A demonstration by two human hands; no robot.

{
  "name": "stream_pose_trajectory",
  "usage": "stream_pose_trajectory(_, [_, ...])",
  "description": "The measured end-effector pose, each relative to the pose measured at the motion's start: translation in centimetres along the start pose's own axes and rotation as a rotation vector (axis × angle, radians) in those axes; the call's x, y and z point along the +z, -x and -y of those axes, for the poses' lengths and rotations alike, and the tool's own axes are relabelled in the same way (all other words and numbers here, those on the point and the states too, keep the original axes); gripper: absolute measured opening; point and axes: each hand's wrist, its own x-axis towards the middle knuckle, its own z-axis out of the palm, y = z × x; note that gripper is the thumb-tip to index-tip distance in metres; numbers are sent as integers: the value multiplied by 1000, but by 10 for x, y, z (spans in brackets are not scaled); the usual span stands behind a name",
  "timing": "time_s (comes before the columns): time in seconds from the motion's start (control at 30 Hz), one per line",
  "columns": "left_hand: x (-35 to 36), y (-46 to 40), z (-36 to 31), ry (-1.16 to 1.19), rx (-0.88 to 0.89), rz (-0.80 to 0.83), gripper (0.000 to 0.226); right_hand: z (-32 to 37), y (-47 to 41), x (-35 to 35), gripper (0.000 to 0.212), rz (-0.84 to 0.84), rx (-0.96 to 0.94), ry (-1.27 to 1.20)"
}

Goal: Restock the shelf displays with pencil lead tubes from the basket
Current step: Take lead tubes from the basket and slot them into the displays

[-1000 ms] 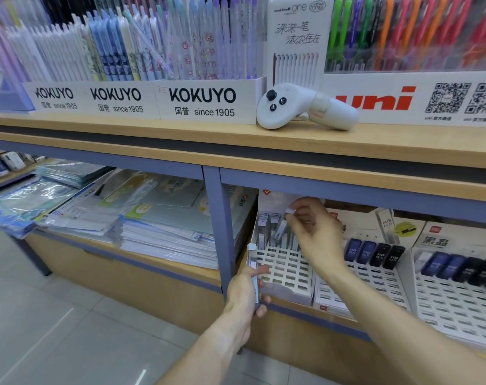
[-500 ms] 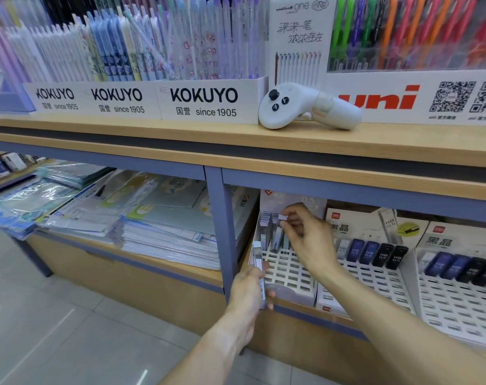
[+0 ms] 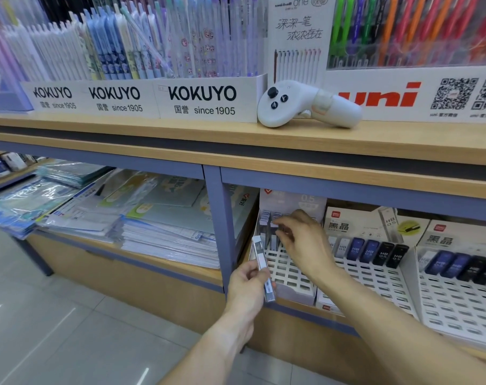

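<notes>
My left hand [image 3: 247, 284] grips a clear pencil lead tube [image 3: 261, 262] upright, in front of the white slotted display rack [image 3: 289, 273] on the lower shelf. My right hand [image 3: 303, 240] reaches into the back of that rack and pinches the white cap of a lead tube [image 3: 275, 222] standing in the rear row. A few more clear tubes [image 3: 264, 226] stand beside it. The basket is out of view.
Two more slotted racks [image 3: 375, 282] to the right hold blue and black HB lead tubes [image 3: 372, 250]. A blue upright post [image 3: 222, 232] borders the rack on the left, with stacked folders [image 3: 158, 226] beyond. A white controller [image 3: 305, 104] lies on the upper shelf.
My right hand has shifted left and down along the rear row of tubes. My left hand with its tube has stayed nearly in place in front of the rack.
</notes>
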Motion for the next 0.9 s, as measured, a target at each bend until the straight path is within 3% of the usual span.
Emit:
stream_pose_trajectory(0.13, [1,2,0,-28,21,13,21,6,10,-9,29,22,80,-84])
stream_pose_trajectory(0.27, [2,3,3,-181,64,88,26,15,34,-25,27,95,375,-500])
stream_pose_trajectory(0.4, [8,5,7,-265,112,147,28,15,52,-36,27,75,477,-750])
stream_pose_trajectory(0.63, [12,5,3,-300,205,48,27,-1,38,-53,24,-301,351,-623])
stream_pose_trajectory(0.9, [12,3,7,-332,174,31,27,-5,25,-30,24,-203,158,-274])
